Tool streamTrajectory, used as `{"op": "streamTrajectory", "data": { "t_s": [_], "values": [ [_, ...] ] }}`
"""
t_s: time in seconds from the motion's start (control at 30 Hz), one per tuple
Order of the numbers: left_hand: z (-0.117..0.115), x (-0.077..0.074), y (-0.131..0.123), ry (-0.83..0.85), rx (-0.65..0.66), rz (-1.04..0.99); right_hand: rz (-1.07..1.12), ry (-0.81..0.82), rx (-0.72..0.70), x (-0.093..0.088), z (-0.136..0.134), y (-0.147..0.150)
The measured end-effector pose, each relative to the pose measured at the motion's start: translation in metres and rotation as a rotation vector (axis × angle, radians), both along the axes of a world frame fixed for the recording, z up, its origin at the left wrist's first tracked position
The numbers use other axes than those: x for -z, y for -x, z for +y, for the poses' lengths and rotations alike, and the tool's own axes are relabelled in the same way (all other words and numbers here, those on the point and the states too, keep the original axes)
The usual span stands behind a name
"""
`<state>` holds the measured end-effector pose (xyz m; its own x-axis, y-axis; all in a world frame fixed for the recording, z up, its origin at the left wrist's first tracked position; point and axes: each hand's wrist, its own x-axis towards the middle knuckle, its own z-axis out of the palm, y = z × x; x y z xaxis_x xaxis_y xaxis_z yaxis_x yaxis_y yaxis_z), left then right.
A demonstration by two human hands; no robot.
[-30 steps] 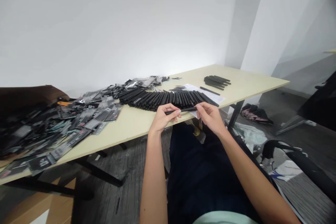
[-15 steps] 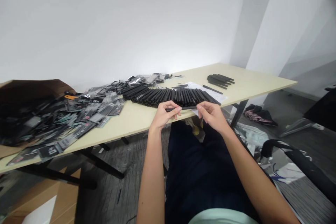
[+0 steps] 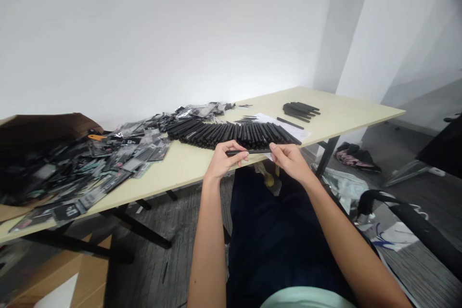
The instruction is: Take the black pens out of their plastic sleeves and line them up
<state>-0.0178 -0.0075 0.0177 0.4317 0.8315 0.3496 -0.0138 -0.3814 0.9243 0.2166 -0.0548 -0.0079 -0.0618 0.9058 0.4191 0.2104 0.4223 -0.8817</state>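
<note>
A thin black pen-like stick [image 3: 257,151] is held level at the table's near edge, one end pinched by my left hand [image 3: 226,159], the other by my right hand [image 3: 288,158]. Both hands have fingers closed on it. Just beyond them a long row of the same black sticks [image 3: 231,133] lies side by side on the pale table [image 3: 187,166]. A white paper sheet [image 3: 288,127] lies under the row's right end.
A heap of dark plastic packets [image 3: 90,161] covers the table's left half beside a brown cardboard box [image 3: 39,127]. A small pile of black sticks [image 3: 300,110] lies far right. Chair arm [image 3: 415,221], bags and shoes [image 3: 355,158] are on the floor at right.
The hands keep the same hold on the stick; only the view has shifted slightly.
</note>
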Motion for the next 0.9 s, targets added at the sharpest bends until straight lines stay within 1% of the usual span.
{"op": "streamTrajectory", "data": {
  "t_s": [0.07, 0.23, 0.4, 0.57, 0.63, 0.9],
  "values": [
    [-0.0001, -0.0001, -0.0003, 0.0, -0.004, -0.016, 0.002, -0.012, 0.021, 0.0016, 0.0014, -0.0003],
    [0.0, 0.0011, -0.0009, 0.0, -0.033, -0.061, 0.009, -0.119, 0.072, 0.0042, 0.0037, -0.0006],
    [-0.0005, 0.0009, -0.0006, -0.002, -0.026, -0.033, 0.011, -0.118, 0.015, 0.0059, 0.0037, -0.0004],
    [-0.0019, -0.0022, -0.0016, -0.001, -0.043, -0.006, 0.059, -0.124, 0.086, 0.007, 0.0052, -0.0034],
    [-0.0017, -0.0021, -0.0017, -0.002, -0.047, -0.008, 0.061, -0.117, 0.091, 0.0067, 0.0055, -0.0041],
    [-0.0029, 0.001, 0.0011, -0.158, -0.075, -0.017, 0.089, -0.151, 0.088, 0.0032, -0.0002, 0.0042]
  ]
}}
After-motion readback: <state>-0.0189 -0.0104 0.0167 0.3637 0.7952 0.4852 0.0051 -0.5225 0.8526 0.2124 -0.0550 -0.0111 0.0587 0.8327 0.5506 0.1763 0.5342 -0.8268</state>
